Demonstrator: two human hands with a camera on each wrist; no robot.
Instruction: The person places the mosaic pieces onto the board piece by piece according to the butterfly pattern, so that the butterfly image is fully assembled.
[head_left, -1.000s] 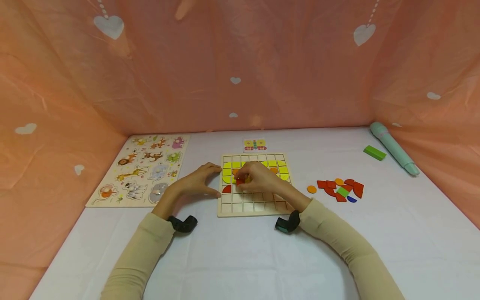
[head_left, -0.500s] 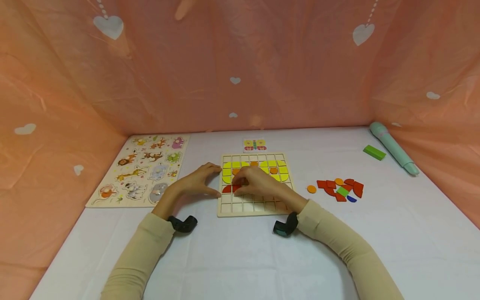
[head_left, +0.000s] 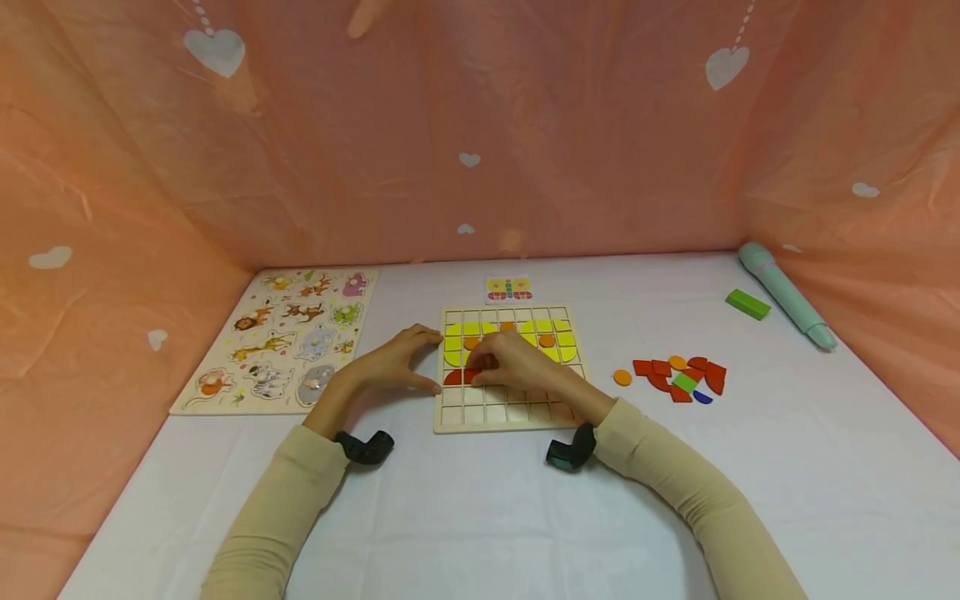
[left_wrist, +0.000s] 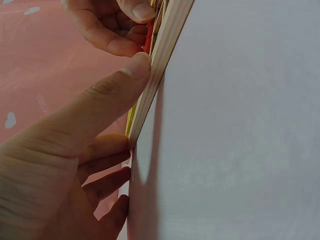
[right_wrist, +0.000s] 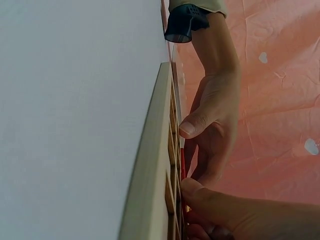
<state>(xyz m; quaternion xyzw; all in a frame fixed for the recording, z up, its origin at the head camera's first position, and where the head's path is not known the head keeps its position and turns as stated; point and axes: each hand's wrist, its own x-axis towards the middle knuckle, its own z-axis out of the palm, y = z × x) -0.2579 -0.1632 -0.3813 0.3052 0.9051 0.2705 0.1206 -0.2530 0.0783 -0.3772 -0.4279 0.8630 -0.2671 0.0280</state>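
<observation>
A wooden grid board [head_left: 491, 432] lies on the table with yellow, orange and red tiles set in its squares. My left hand [head_left: 395, 364] is at the board's left side, thumb and fingers spread along its edge; in the left wrist view the left thumb [left_wrist: 137, 65] touches the rim. Over the board, my right hand [head_left: 513, 364] has its thumb and curled fingers at a red tile [head_left: 469, 375], which lies in the row below the yellow ones. Beside that tile sits a red quarter-round tile [head_left: 453, 378]. The right hand hides part of the board's middle.
Right of the board lie loose red tiles [head_left: 715, 379], with orange, green and blue ones among them. A pattern card [head_left: 509, 289] lies behind the board. An animal puzzle [head_left: 281, 342] is at left; a green block [head_left: 747, 304] and a mint microphone-shaped toy [head_left: 787, 296] are at far right.
The right hand has lowered slightly and the red tile in its fingers now lies flat beside the quarter-round one. The left hand has stayed at the board's edge.
</observation>
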